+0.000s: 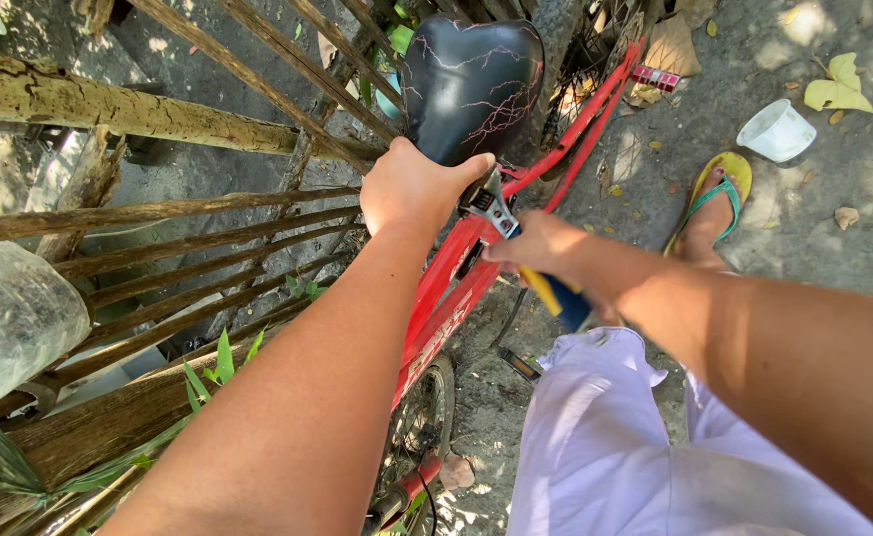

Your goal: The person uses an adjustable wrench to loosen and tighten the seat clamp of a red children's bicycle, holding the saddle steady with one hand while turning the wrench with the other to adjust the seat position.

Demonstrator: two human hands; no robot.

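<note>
A red bicycle (448, 298) stands below me, its cracked black saddle (471, 84) near the top middle. My left hand (417, 189) grips the saddle's rear edge. My right hand (541, 248) is closed on the yellow-and-blue handle of an adjustable wrench (501, 213). The wrench's metal jaws sit at the seat post clamp just under the saddle. Whether the jaws bite on a nut is hidden by my left hand.
A bamboo and wood fence (159, 228) runs along the left. My foot in a green-and-yellow flip-flop (716, 199) rests on the dirt at right. A white plastic cup (776, 131) and dry leaves (835, 87) lie beyond it. The rear wheel (419, 427) is at bottom middle.
</note>
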